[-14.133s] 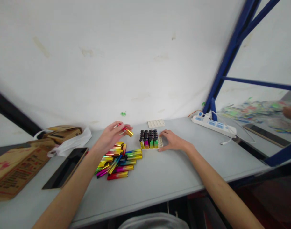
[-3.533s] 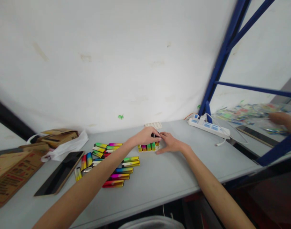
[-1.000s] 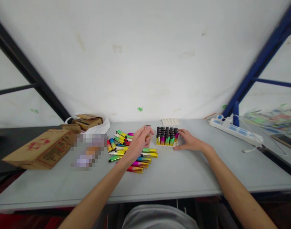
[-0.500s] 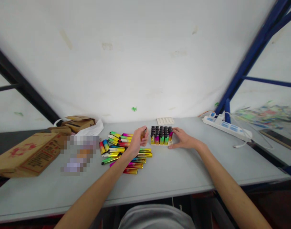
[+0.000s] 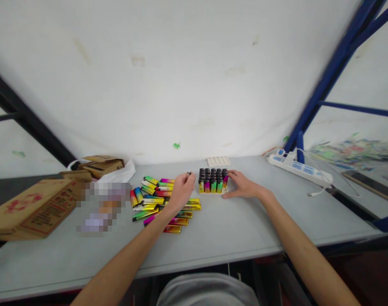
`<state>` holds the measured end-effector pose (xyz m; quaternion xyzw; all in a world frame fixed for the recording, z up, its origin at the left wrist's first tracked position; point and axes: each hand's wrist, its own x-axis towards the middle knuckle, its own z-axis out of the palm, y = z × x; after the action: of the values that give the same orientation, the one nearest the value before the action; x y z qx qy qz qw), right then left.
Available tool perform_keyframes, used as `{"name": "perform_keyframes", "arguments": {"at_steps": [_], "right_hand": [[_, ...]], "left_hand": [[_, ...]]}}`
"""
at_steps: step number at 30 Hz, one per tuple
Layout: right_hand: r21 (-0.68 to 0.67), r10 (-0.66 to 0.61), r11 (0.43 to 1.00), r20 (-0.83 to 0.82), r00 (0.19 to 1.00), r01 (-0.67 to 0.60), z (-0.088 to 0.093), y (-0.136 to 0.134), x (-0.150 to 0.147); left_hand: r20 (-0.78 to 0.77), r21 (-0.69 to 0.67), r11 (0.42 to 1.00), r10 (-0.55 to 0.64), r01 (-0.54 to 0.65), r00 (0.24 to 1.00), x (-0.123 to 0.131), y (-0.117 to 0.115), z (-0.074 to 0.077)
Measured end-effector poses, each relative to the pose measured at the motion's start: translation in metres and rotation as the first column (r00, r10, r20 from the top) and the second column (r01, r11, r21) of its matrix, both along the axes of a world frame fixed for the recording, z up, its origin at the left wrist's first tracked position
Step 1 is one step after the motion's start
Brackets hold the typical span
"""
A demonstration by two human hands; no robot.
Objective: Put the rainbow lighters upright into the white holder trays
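My left hand (image 5: 184, 189) is closed around a lighter (image 5: 189, 173), whose dark top pokes out above the fingers. Under and left of that wrist, a loose pile of shiny coloured lighters (image 5: 146, 207) lies on the table. Just right of the hand stands a white tray (image 5: 213, 194) with several upright rows of black-topped lighters (image 5: 213, 180); the front right corner of the tray shows no lighter. My right hand (image 5: 241, 185) grips the tray's right end, thumb at the front corner and fingers by the back lighters.
A second white tray (image 5: 218, 161) lies by the wall. At left are cardboard boxes (image 5: 35, 208), a white plastic bag (image 5: 119, 174) and a blurred-out patch. On the right lie a power strip (image 5: 299, 169) with cables and a phone (image 5: 372, 187), beside a blue metal frame (image 5: 324, 80).
My left hand has turned over slightly, hiding more of the lighter in it. My right hand stays at the tray. The whole view has shifted a little.
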<state>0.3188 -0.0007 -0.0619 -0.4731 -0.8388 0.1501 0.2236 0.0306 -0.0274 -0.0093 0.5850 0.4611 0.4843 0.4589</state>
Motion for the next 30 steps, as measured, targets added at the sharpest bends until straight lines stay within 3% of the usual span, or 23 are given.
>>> {"name": "perform_keyframes", "arguments": {"at_steps": [8, 16, 20, 24, 30], "right_hand": [[-0.016, 0.0, 1.0, 0.025, 1.0, 0.0, 0.0, 0.0, 0.0], [0.007, 0.009, 1.0, 0.019, 1.0, -0.009, 0.001, 0.001, -0.002], [-0.007, 0.008, 1.0, 0.039, 0.999, -0.007, 0.006, -0.001, -0.004], [-0.007, 0.0, 1.0, 0.03, 1.0, 0.001, 0.005, -0.001, -0.004], [0.001, 0.006, 1.0, 0.006, 1.0, -0.006, 0.002, 0.002, -0.004]], "left_hand": [[0.064, 0.076, 0.995, -0.069, 0.064, 0.996, -0.002, -0.005, 0.009], [0.21, -0.016, 0.971, -0.23, 0.239, 0.95, 0.016, -0.002, 0.035], [0.056, 0.109, 0.945, -0.316, 0.309, 0.947, 0.043, -0.002, 0.052], [-0.177, 0.349, 0.884, -0.263, 0.31, 0.949, 0.067, 0.004, 0.062], [-0.495, 0.387, 0.784, -0.268, 0.486, 0.826, 0.067, 0.02, 0.047]]}}
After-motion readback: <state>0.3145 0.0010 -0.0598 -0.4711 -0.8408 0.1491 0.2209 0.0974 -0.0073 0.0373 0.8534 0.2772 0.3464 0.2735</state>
